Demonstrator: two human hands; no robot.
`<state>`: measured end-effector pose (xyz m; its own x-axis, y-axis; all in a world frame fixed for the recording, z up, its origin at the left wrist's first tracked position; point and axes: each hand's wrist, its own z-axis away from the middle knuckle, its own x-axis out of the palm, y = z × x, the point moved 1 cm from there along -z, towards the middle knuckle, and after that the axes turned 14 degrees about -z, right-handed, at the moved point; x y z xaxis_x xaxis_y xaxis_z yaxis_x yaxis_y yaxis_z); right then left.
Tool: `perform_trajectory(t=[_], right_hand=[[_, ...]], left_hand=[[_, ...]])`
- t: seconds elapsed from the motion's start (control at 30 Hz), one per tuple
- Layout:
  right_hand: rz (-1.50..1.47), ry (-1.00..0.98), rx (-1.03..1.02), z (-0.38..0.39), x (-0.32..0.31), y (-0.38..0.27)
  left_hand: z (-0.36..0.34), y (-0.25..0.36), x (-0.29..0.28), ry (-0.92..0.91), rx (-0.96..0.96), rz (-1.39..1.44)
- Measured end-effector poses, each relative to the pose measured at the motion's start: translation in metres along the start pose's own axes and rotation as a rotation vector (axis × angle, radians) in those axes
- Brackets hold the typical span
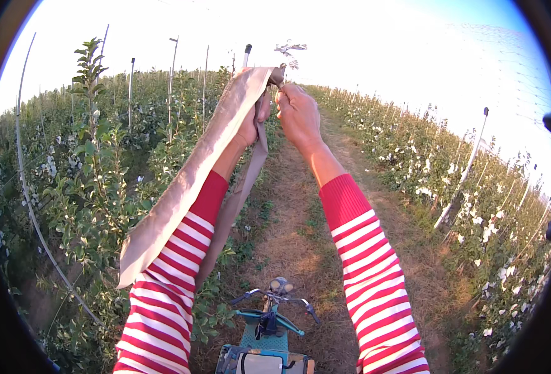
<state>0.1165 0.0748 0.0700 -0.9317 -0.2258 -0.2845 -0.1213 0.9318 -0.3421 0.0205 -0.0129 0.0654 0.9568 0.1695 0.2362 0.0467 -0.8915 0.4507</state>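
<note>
A long taupe fabric strip point(188, 174) is raised high in front of me, its top folded over near a thin upright piece topped with pale tatters point(289, 50). My left hand point(254, 123) grips the strip from behind, partly hidden by it, while one length hangs down over my left forearm and another falls behind. My right hand point(297, 115) is closed at the folded top of the strip, fingers pinched on it; exactly what lies under those fingertips is hidden.
Leafy young trees point(95, 149) with poles point(131, 93) line the left. A dry grass path point(288, 218) runs ahead. On the right stand trees with white pieces point(493, 230) and a leaning pole point(462, 168). Below me is a teal vehicle point(253, 336) with handlebars.
</note>
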Motion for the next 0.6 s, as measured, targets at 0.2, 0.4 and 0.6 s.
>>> perform_trajectory(t=[0.2, 0.4, 0.6], right_hand=[[0.351, 0.135, 0.045, -0.033, -0.002, -0.027], [0.182, 0.253, 0.097, -0.09, -0.017, 0.009], [0.569, 0.175, -0.199, -0.103, -0.008, 0.002]], left_hand=[[-0.001, 0.023, 0.02, 0.084, -0.132, 0.106], [0.002, 0.073, 0.047, 0.096, -0.19, -0.032], [0.011, 0.081, 0.044, 0.157, -0.232, -0.066]])
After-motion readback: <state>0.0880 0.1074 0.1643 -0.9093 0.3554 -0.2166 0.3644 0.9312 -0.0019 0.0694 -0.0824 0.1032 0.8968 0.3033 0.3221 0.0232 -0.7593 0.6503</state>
